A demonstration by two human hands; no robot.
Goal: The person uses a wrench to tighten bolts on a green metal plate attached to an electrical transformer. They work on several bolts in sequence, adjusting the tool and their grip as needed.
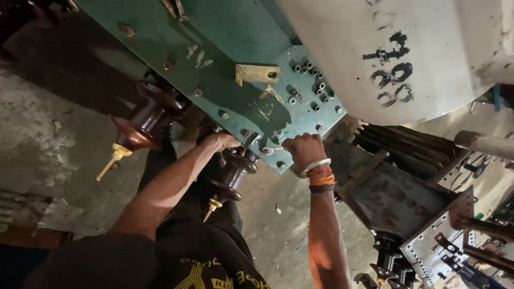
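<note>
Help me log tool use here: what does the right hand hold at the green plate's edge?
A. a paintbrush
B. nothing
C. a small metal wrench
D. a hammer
C: the right hand closes its grip on a small metal wrench set against a bolt on the green plate.

Both forearms are bare from elbow to hand. The right hand (304, 150) has a stack at the wrist: a pale metal bangle nearest the hand, then orange and red thread bands, then a dark band. The left hand (219, 142) carries no wristwear. Below the arms, a black shirt with yellow print.
</note>
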